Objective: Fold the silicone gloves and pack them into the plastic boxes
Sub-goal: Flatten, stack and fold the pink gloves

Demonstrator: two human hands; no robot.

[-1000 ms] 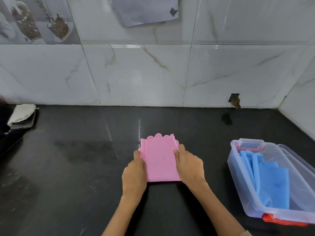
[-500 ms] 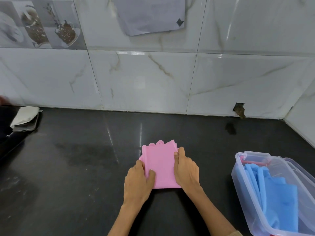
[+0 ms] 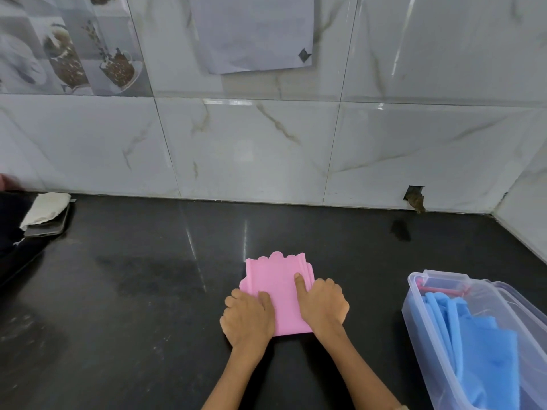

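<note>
A folded pink silicone glove (image 3: 278,294) is lying on the black stone counter (image 3: 133,321), both hands resting on it; a clear plastic box (image 3: 488,344) holding blue silicone gloves (image 3: 485,347) is sitting to its right

A folded pink glove (image 3: 278,294) is being held flat on the tabletop (image 3: 133,291); blue gloves (image 3: 485,344) are lying packed in a clear plastic box (image 3: 420,329) nearby.

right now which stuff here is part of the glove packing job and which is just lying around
Part of the job:
- pink glove, folded, gripped by left hand and right hand
- plastic box, open
- blue gloves inside it

Just lying about:
- phone far left
- white cloth lying on it
- paper on the wall
</note>
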